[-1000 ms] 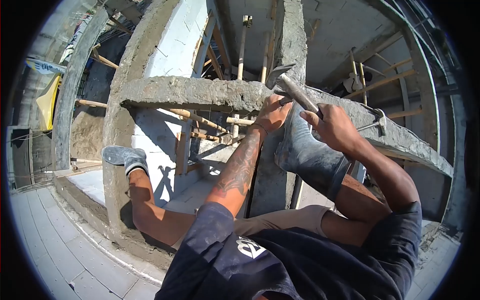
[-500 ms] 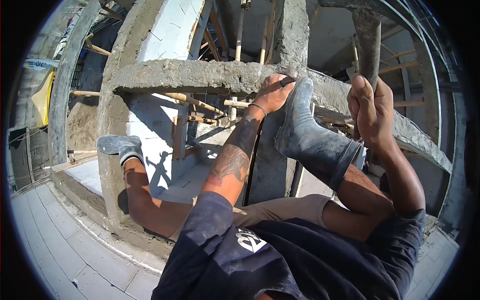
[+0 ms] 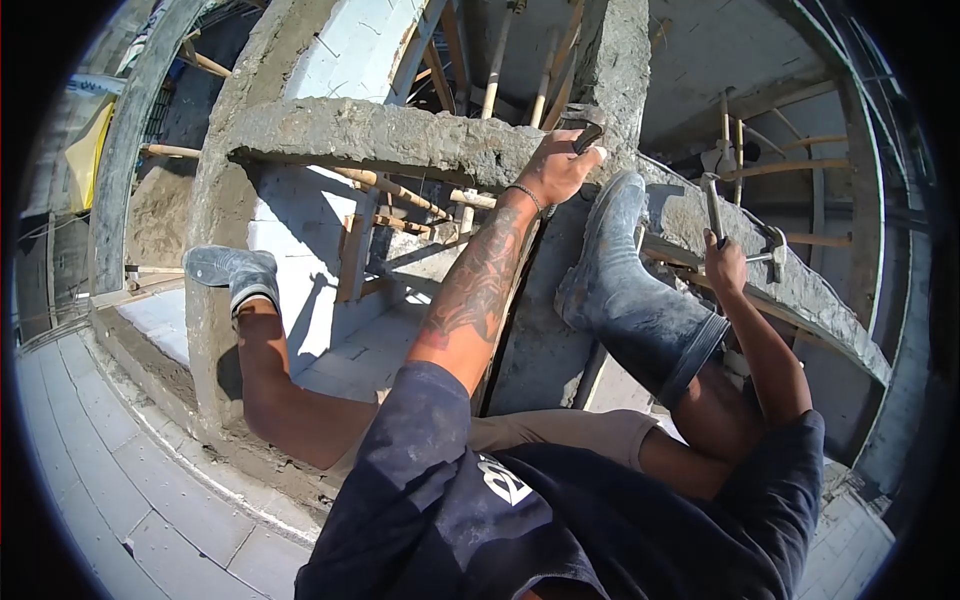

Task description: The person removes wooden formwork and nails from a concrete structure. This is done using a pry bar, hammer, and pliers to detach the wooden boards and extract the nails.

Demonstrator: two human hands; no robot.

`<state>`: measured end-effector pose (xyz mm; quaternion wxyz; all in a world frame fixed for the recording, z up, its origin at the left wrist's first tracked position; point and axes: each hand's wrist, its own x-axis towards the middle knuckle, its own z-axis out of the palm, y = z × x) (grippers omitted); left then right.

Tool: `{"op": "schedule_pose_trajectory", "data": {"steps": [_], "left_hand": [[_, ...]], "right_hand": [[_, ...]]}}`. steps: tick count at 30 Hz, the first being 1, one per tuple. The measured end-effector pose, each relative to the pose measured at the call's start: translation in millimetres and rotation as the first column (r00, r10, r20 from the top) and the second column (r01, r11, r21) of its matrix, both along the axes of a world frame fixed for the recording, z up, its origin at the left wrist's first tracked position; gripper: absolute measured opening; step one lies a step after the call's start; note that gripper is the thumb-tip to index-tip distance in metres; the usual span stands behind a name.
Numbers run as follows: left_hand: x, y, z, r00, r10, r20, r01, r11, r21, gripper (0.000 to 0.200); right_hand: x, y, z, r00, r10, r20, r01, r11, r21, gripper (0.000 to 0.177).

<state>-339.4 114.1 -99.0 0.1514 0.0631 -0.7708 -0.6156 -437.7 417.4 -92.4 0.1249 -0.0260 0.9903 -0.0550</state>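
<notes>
My left hand (image 3: 560,170), with a bracelet at its wrist, is closed around a short dark chisel (image 3: 588,138). It sits where the rough concrete cross beam (image 3: 390,140) meets an upright concrete beam (image 3: 615,70). Off to the right and lower, my right hand (image 3: 726,265) grips a hammer (image 3: 713,208) by its handle, which rises out of the fist. Another hammer-shaped tool (image 3: 776,255) shows just right of that hand, against the slanting beam (image 3: 830,300). A dusty rubber boot (image 3: 640,275) on my right foot is planted beside the chisel hand.
My left boot (image 3: 232,275) rests on the left concrete beam (image 3: 207,340). Openings between the beams drop to bamboo poles (image 3: 395,190) and white block walls (image 3: 285,260) below. Pale blocks (image 3: 150,480) curve along the lower left. A yellow sheet (image 3: 90,160) hangs at far left.
My right hand has swung down and away with the hammer, from raised close to the camera to lower by the slanting beam. My left hand stays at the beam joint with the chisel.
</notes>
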Motion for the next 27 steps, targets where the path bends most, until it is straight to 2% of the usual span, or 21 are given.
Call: {"op": "schedule_pose_trajectory", "data": {"steps": [2,3,4,6,7,8,10,11,12,18,20,22,23,25,26,27], "left_hand": [[2.4,-2.7,-4.2,0.998,-0.032,0.045,0.019,0.966,0.256,0.022],[3.0,-6.7,-8.3,0.997,-0.045,0.061,0.023,0.947,0.321,0.022],[6.7,-6.5,-13.2,0.997,-0.043,0.065,0.02,0.946,0.324,0.022],[5.2,-14.3,-12.6,0.997,-0.034,0.073,-0.001,0.901,0.433,0.024],[7.6,-14.2,-8.7,0.997,-0.037,0.071,0.004,0.913,0.408,0.026],[5.3,-18.5,-6.4,0.997,-0.035,0.063,0.007,0.917,0.398,0.026],[8.5,-20.0,-8.6,0.996,-0.047,0.073,-0.008,0.785,0.619,0.026],[15.6,-21.8,-9.8,0.994,-0.036,0.099,-0.038,0.757,0.652,0.024],[12.9,-30.3,-8.4,0.994,-0.028,0.106,-0.05,0.742,0.669,0.023],[9.7,-27.2,-15.1,0.991,0.101,0.083,-0.131,0.777,0.616,0.021],[10.3,-26.9,-16.5,0.99,0.066,0.123,-0.128,0.776,0.617,0.021],[12.0,-30.2,-15.0,0.993,0.05,0.111,-0.109,0.771,0.628,0.021],[10.9,-33.2,-20.4,0.995,0.042,0.09,-0.092,0.733,0.674,0.02],[11.4,-36.8,-17.0,0.995,0.059,0.074,-0.094,0.734,0.673,0.021],[15.0,-36.7,-17.3,0.993,0.076,0.089,-0.117,0.706,0.699,0.021],[17.1,-39.5,-16.6,0.996,0.052,0.068,-0.083,0.752,0.654,0.022]], "right_hand": [[1.2,-2.3,-8.4,0.999,-0.034,-0.028,0.032,0.998,-0.046,0.05],[-0.6,-0.8,-16.0,0.999,-0.037,-0.001,0.037,0.998,-0.054,0.05],[2.0,2.1,-26.4,0.999,-0.035,0.003,0.035,0.998,-0.05,0.05],[3.4,-8.7,-36.1,0.997,-0.075,0.015,0.075,0.994,-0.073,0.047],[10.3,-20.4,-23.2,0.991,-0.103,0.086,0.109,0.991,-0.08,0.046],[7.2,-22.9,-27.6,0.992,-0.101,0.078,0.108,0.99,-0.091,0.046],[10.5,-21.1,-41.0,0.992,-0.073,0.101,0.082,0.993,-0.087,0.047],[9.4,-20.0,-45.9,0.99,-0.067,0.122,0.074,0.996,-0.055,0.047],[4.2,-24.0,-45.4,0.992,-0.071,0.103,0.078,0.994,-0.074,0.047],[9.7,-29.4,-37.2,0.963,-0.03,0.268,0.021,0.999,0.035,0.052],[9.7,-38.0,-27.6,0.952,-0.033,0.306,0.007,0.996,0.086,0.053],[11.7,-38.7,-18.5,0.96,0.055,0.275,-0.102,0.982,0.159,0.053],[10.0,-34.2,-17.6,0.959,0.052,0.279,-0.103,0.98,0.172,0.053],[-0.3,-34.1,-17.6,0.978,0.201,0.06,-0.204,0.977,0.055,0.051],[-4.9,-34.8,-17.2,0.955,0.267,-0.131,-0.275,0.96,-0.045,0.047],[-12.2,-43.8,-12.0,0.901,0.331,-0.281,-0.383,0.91,-0.156,0.045]]}}
